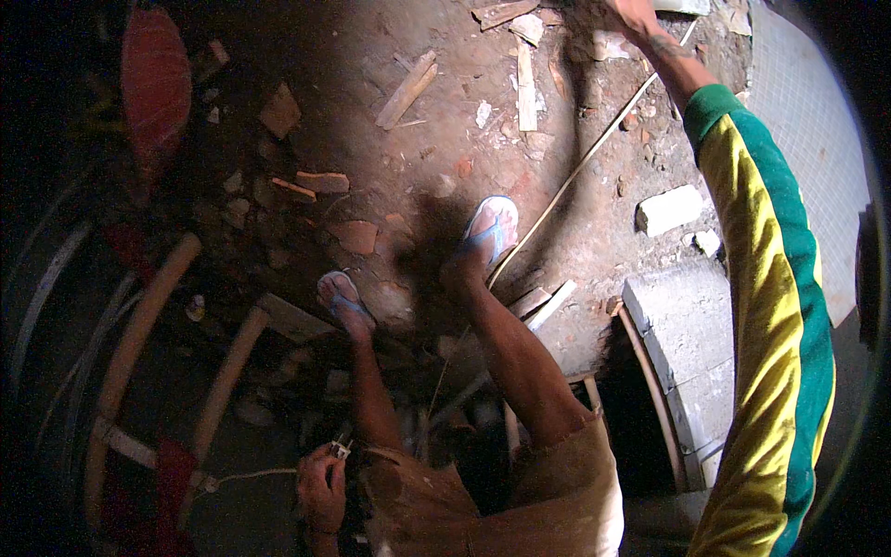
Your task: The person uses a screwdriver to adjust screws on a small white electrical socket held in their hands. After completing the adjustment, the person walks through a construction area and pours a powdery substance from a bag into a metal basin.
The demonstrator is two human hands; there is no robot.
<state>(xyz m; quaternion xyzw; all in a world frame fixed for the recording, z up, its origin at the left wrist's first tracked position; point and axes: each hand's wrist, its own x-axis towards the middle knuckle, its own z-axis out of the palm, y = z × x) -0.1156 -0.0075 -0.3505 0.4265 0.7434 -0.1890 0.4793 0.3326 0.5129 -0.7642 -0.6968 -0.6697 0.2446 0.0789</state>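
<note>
My left hand (321, 487) is low in the picture, beside my left thigh. Its fingers are closed around an electrical plug (342, 449), with metal prongs pointing up. A pale cord (255, 476) runs from this hand toward the left. My right arm, in a yellow and green sleeve (784, 306), stretches far forward along the right side. Only part of my right hand (633, 13) shows at the top edge; its fingers are cut off. Near it ends a long pale cable or thin strip (594, 148), which slants down to my right foot.
Broken bricks, wood scraps (406, 90) and rubble litter the dirt floor (316, 223). Pale concrete blocks (687, 325) stand at the right, below a white chunk (670, 211). A gridded sheet (803, 139) lies far right. Wooden poles (139, 334) and a red object (156, 88) are at left.
</note>
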